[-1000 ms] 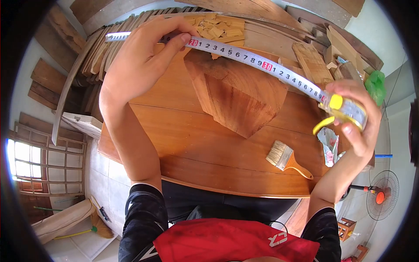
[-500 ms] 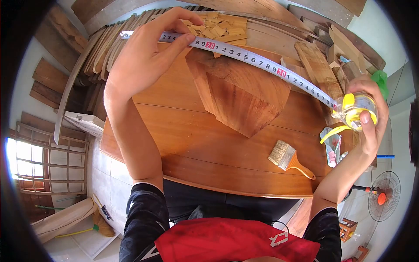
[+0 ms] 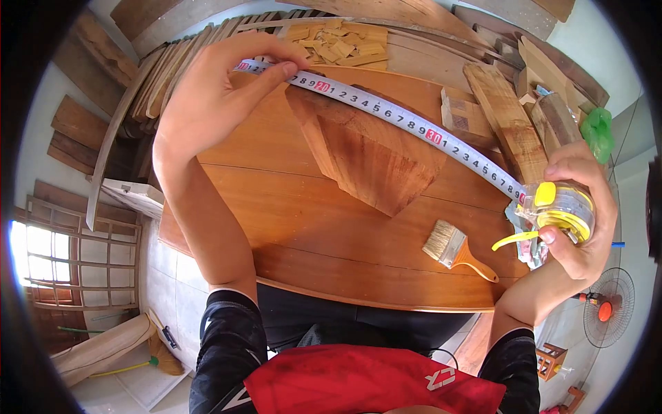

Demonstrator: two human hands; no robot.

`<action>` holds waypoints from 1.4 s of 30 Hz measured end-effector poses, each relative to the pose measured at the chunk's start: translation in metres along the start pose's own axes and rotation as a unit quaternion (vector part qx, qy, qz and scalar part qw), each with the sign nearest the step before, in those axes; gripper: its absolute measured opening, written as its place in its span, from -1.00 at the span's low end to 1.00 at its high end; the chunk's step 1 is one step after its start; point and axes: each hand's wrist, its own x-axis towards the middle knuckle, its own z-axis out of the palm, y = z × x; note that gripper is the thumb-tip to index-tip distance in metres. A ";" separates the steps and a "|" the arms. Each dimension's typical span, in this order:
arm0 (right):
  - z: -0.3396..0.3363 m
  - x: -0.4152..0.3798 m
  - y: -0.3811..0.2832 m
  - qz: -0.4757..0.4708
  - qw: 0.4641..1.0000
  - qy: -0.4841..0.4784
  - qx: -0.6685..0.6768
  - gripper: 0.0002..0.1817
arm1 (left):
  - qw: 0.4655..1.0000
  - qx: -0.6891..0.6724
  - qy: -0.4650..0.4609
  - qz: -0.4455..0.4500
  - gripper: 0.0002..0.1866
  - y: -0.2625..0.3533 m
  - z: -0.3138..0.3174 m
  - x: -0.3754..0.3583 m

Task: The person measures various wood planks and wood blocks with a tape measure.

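Note:
My right hand point(image 3: 586, 200) grips the clear and yellow case of a tape measure point(image 3: 562, 207), its yellow strap hanging toward the table. The white blade point(image 3: 403, 123) stretches out to the left, numbers facing up. Between thumb and fingers, my left hand point(image 3: 224, 96) pinches the blade just before the red 20 mark; its end pokes out behind the fingers. Below the blade lies an angular reddish-brown wood block point(image 3: 376, 155) on the wooden table point(image 3: 310, 255), its far edge partly covered by the tape.
A paintbrush point(image 3: 458, 252) lies on the table's right side, near a crumpled wrapper point(image 3: 531, 252). Thin wood chips point(image 3: 338, 45) are piled at the back. Planks point(image 3: 507, 117) and a green plastic bag point(image 3: 598, 134) are at the back right. A fan point(image 3: 607, 310) stands at right.
Both hands have come nearer to me with the tape, the right hand lowering most. The blade now crosses over more of the wood block, which stays in place.

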 end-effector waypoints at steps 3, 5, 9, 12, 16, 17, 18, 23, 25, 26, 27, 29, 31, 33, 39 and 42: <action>0.001 0.001 -0.007 0.010 1.000 0.001 -0.022 -0.46 | 0.999 0.000 -0.011 0.041 -0.84 -0.005 -0.003 -0.002; 0.003 0.000 -0.012 0.015 0.999 0.004 -0.028 -0.48 | 0.999 -0.002 -0.020 0.044 -0.81 -0.005 -0.006 -0.003; 0.009 -0.002 -0.019 0.025 0.999 0.016 -0.012 -0.50 | 0.996 0.022 -0.031 0.078 -0.79 -0.009 -0.009 -0.003; 0.009 0.000 -0.020 0.027 1.000 0.010 -0.010 -0.51 | 0.997 0.019 -0.028 0.067 -0.78 -0.006 -0.008 -0.002; 0.009 -0.001 -0.023 0.049 0.999 0.009 -0.007 -0.51 | 0.997 0.020 -0.032 0.067 -0.76 -0.009 -0.009 -0.003; 0.009 -0.002 -0.023 0.059 0.998 0.009 0.000 -0.52 | 0.997 0.025 -0.035 0.069 -0.75 -0.010 -0.009 -0.003; 0.009 -0.003 -0.023 0.068 0.998 0.009 0.008 -0.52 | 0.996 0.027 -0.037 0.070 -0.75 -0.011 -0.010 -0.002; 0.006 -0.003 -0.021 0.085 0.996 -0.005 0.018 -0.52 | 0.997 0.028 -0.043 0.063 -0.73 -0.012 -0.010 -0.003; 0.006 -0.004 -0.020 0.084 0.996 -0.007 0.016 -0.52 | 0.997 0.028 -0.041 0.062 -0.73 -0.012 -0.010 -0.002; 0.006 -0.004 -0.019 0.084 0.996 -0.008 0.015 -0.52 | 0.997 0.027 -0.040 0.061 -0.72 -0.012 -0.010 -0.002; 0.006 -0.004 -0.020 0.086 0.996 -0.008 0.016 -0.52 | 0.997 0.029 -0.042 0.060 -0.72 -0.011 -0.010 -0.002; 0.005 -0.003 -0.020 0.082 0.997 -0.009 0.007 -0.52 | 0.997 0.033 -0.045 0.060 -0.73 -0.011 -0.010 -0.001; 0.004 -0.001 -0.019 0.067 0.998 -0.008 -0.011 -0.53 | 0.997 0.030 -0.045 0.054 -0.73 -0.010 -0.011 -0.002; 0.005 -0.001 -0.018 0.046 0.999 -0.004 -0.025 -0.53 | 0.997 0.028 -0.045 0.049 -0.73 -0.009 -0.011 -0.002; 0.009 -0.004 -0.026 0.108 0.994 -0.006 0.025 -0.55 | 0.998 0.021 -0.034 0.049 -0.73 -0.010 -0.009 -0.003; 0.003 -0.003 -0.033 0.127 0.991 -0.049 0.006 -0.52 | 0.999 0.007 -0.033 0.038 -0.73 -0.009 -0.010 -0.004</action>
